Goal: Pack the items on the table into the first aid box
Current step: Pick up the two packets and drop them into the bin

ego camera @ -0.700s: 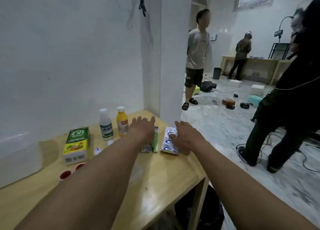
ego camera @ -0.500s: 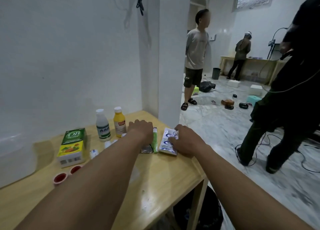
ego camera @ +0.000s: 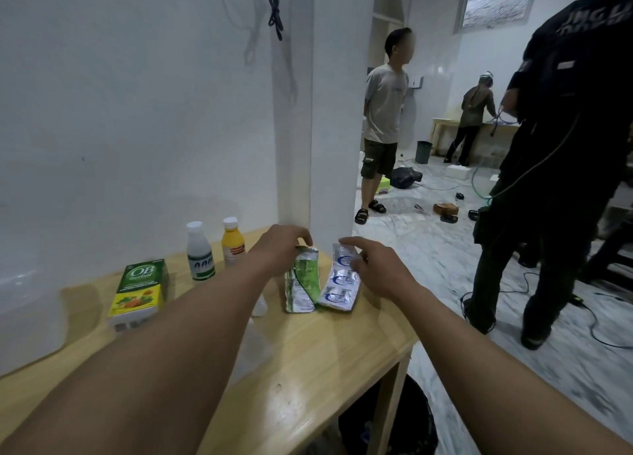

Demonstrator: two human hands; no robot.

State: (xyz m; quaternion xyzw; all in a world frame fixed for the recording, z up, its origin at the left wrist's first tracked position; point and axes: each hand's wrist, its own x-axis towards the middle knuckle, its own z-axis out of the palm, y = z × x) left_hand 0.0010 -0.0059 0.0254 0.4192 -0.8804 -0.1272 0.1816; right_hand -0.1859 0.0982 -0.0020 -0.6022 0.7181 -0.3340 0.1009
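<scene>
Hands now lifting the far ends of two packs that lay flat a moment ago: left hand [ego camera: 281, 245] pinches the green blister strip [ego camera: 302, 280], right hand [ego camera: 375, 266] pinches the white-blue pill strip [ego camera: 339, 280], near ends on the table [ego camera: 308, 369]. Pickup started. Left of them: OB Herbal carton [ego camera: 140, 290], two bottles beyond. First aid box probably the translucent container [ego camera: 27, 317] far left; unsure.

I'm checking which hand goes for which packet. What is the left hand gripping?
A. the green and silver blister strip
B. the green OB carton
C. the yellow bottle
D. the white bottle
A: the left hand pinches the far end of the green and silver blister strip, lifting it off the wooden table, while the right hand holds the blue and silver strip beside it.
</scene>
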